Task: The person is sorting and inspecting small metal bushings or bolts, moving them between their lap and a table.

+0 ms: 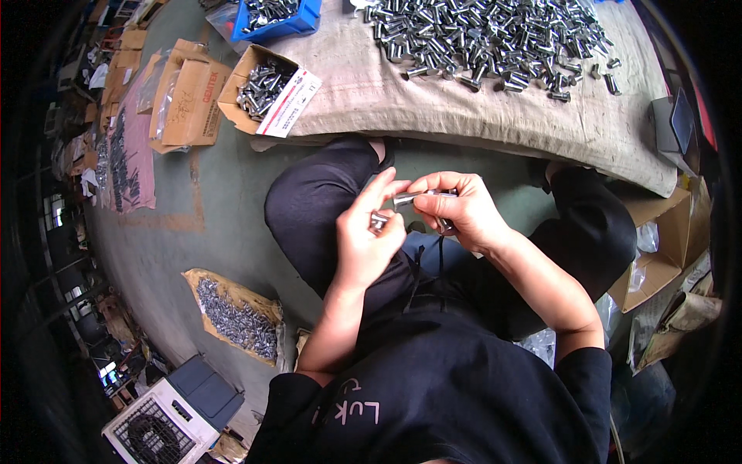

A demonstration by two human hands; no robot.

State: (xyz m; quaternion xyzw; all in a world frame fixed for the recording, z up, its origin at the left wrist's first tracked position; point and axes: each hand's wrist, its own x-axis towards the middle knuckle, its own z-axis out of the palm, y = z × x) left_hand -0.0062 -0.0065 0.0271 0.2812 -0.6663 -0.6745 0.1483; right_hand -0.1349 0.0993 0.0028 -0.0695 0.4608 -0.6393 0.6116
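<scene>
Both hands meet above my lap, in front of the cloth-covered table. My right hand (469, 210) pinches a shiny headed metal pin (405, 199) between thumb and fingers, its end pointing toward my left hand. A second metal piece (445, 225) shows under the right fingers. My left hand (365, 236) is closed around another short metal piece (378, 221), with its index finger stretched up close to the right hand's pin. How far the parts reach inside the fingers is hidden. A large heap of similar metal pins (495, 39) lies on the table cloth (340, 100).
A cardboard box of pins (267, 89) stands at the table's left corner, near a blue bin (297, 23). An open carton (202, 104) sits farther left. Small parts fill a tray (202, 276) on the floor, near a fan unit (154, 433). At right stands another carton (665, 224).
</scene>
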